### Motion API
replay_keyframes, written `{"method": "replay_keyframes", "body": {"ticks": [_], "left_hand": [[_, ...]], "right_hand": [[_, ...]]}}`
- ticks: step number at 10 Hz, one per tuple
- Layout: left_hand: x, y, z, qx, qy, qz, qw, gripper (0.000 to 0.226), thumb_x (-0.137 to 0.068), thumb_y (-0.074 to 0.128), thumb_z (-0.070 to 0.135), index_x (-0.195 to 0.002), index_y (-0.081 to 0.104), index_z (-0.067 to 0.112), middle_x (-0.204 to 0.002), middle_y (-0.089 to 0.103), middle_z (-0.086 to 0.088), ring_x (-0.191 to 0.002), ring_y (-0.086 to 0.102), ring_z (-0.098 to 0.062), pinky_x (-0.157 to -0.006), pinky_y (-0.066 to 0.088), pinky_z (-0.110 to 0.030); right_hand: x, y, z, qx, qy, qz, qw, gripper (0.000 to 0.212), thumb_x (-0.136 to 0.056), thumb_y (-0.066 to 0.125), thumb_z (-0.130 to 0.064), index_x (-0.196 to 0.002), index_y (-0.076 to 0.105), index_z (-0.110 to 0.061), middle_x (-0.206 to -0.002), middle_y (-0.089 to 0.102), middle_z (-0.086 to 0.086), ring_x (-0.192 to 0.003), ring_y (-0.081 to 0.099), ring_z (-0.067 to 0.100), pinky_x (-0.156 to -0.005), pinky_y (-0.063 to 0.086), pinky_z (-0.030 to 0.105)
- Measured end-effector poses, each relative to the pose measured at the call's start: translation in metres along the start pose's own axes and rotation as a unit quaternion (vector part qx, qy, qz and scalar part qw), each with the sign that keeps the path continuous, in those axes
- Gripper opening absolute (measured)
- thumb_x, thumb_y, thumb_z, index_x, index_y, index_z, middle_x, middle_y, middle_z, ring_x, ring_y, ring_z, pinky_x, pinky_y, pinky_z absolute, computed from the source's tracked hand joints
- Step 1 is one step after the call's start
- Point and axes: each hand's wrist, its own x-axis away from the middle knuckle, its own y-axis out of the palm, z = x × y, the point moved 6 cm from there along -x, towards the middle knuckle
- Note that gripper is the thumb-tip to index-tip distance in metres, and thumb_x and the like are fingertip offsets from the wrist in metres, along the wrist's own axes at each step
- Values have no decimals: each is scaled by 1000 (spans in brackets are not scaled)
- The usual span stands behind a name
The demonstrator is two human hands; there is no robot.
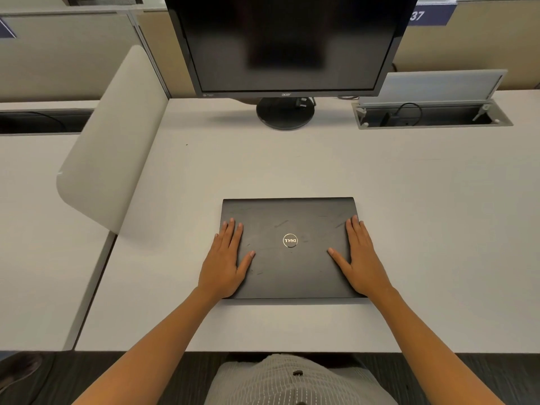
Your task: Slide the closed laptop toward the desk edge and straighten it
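A closed black laptop (289, 226) with a round silver logo lies flat on the pale desk (423, 229), its edges roughly parallel to the desk's near edge, a short way back from it. My left hand (225, 258) rests palm-down on the lid's left side, fingers spread and flat. On the lid's right side lies my right hand (359, 255), also flat with fingers apart. Neither hand curls around the laptop; both press on top of it.
A black monitor (286, 45) on a round stand (285, 114) stands at the back centre. An open cable hatch (432, 115) with its lid raised is at the back right. A curved divider panel (114, 135) rises at the desk's left side.
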Motion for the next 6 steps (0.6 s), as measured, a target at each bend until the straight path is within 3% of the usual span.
{"method": "replay_keyframes", "body": {"ticks": [3,5,6], "left_hand": [[-3,-4,2,-25,4,-1,1000,72,-103,38,50,-162,13,15,-170,5,-1,-156,-4,-15,-126,-2,-33],[-31,-23,14,-27,32,25,999,70,-104,36,49,-161,15,14,-170,8,-1,-156,-3,-15,-124,-10,-31],[-53,-35,26,-46,46,43,997,71,-104,33,51,-162,12,16,-170,4,0,-155,-7,-14,-124,-11,-32]], "right_hand": [[-1,0,2,-24,21,-11,999,90,-93,48,-59,-160,4,-19,-167,-5,-9,-154,-3,12,-119,5,27],[-20,-11,-14,11,16,48,999,79,-96,48,-54,-158,22,-12,-167,11,2,-154,8,19,-122,12,36],[-37,-16,-29,3,-1,57,998,78,-97,48,-53,-158,21,-13,-167,12,2,-154,7,18,-122,11,35]]}}
